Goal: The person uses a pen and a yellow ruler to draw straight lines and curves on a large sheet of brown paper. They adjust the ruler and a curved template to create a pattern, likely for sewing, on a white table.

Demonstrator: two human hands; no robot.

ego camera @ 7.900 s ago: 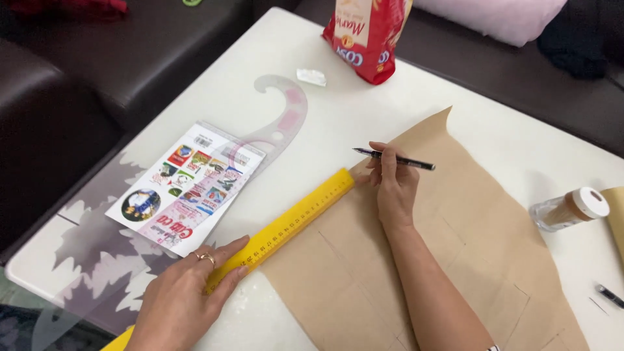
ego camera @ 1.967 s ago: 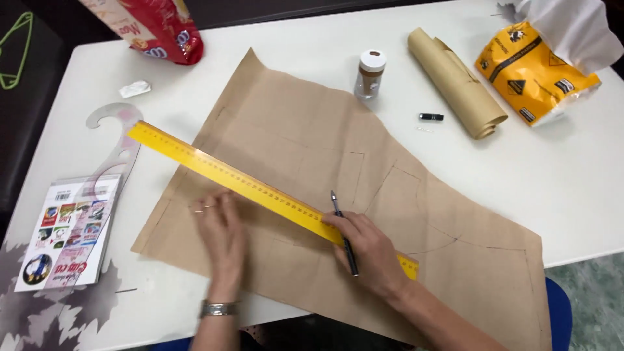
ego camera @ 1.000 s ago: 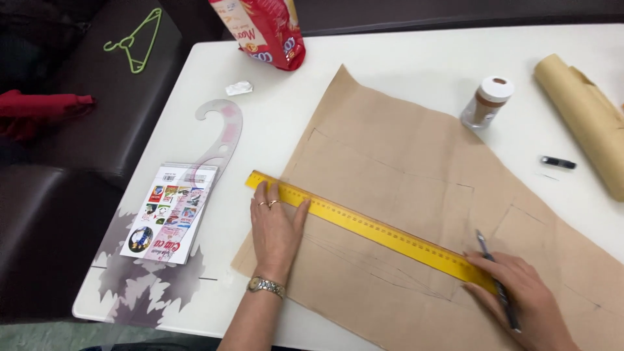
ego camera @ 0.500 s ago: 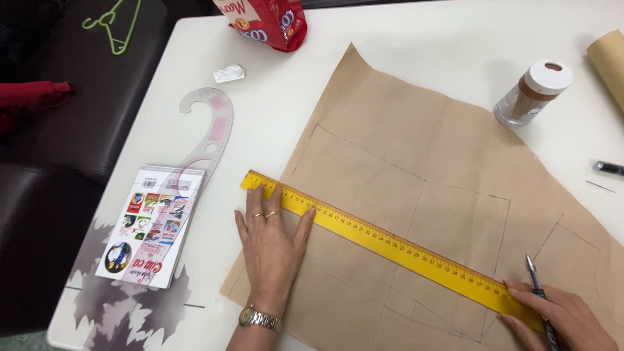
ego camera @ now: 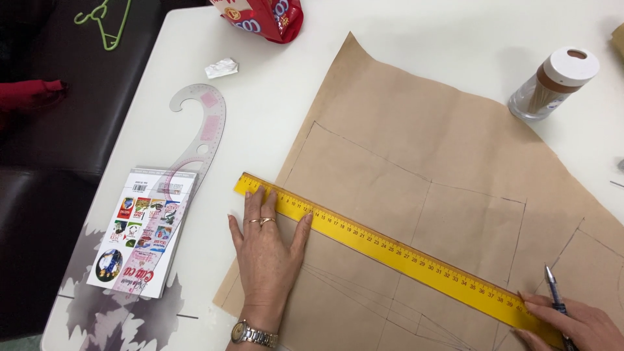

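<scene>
The left hand (ego camera: 268,250) lies spread flat, pinning the long yellow plastic ruler (ego camera: 396,255) on the brown pattern paper (ego camera: 422,169). At four o'clock, the right hand (ego camera: 575,323) grips a grey pen (ego camera: 554,294) against the ruler's end.

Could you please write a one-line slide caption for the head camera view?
Left hand pins a yellow ruler across brown paper while the right hand holds a pen at its far end.

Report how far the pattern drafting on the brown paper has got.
Done: several pencil lines already cross the brown paper sheet. In hand: the left hand pins the long yellow ruler; the right hand holds a pen at its far end. Left: this line; the sheet is uncut.
</scene>
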